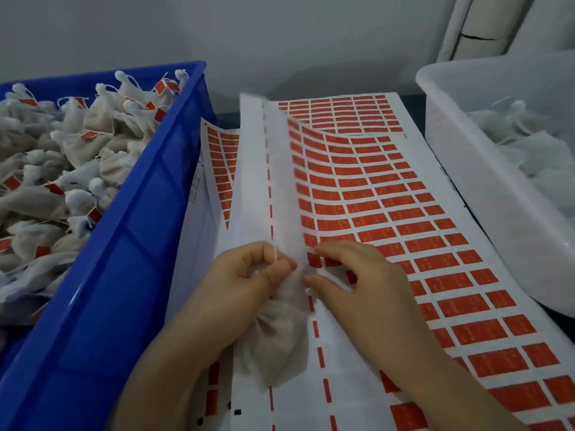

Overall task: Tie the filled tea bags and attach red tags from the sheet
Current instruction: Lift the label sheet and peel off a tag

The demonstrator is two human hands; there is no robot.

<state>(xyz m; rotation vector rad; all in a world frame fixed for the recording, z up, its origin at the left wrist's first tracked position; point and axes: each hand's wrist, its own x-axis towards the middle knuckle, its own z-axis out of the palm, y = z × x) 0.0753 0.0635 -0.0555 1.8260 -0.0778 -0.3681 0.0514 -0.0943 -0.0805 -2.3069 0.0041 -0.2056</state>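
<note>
Head view, bottom centre: our left hand (245, 275) pinches the neck of a filled tea bag (277, 340) w/ curled fingers. Right hand (357, 275), thumb and forefinger slightly apart, picks at the red tag sheet (404, 213). Upper left: blue bin (133, 228) w/ tagged bags. Right: white tub (497, 188).

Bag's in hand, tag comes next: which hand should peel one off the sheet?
Probably the right hand: its fingertips already rest on the red tags at the sheet's peeled edge, and it holds nothing. The left hand is occupied gripping the tea bag.
</note>
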